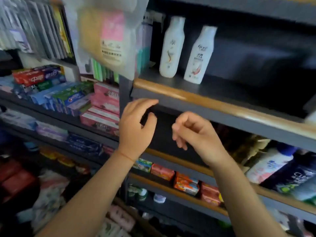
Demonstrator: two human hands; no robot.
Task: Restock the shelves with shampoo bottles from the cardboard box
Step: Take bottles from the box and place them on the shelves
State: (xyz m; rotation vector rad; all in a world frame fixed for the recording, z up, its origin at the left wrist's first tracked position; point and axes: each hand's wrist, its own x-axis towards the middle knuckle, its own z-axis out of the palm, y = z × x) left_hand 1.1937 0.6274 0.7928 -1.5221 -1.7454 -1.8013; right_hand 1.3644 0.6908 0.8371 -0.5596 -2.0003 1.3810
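Two shampoo bottles (171, 47) on upper shelf (196, 98), upright. My left hand (136, 124) and right hand (193, 132) — loosely curled, empty. I judge next: fetch from box — unseen — and set alongside, labels forward.

Two white shampoo bottles stand upright on the upper shelf (213, 93), a dark grey board with a wooden front lip. The left bottle (171, 48) is rounded, with a thin swirl mark down its front; the right bottle (200, 55) stands just beside it, nearer the lip, with dark print and a pink-red motif low on its label. To their right the shelf runs on bare.
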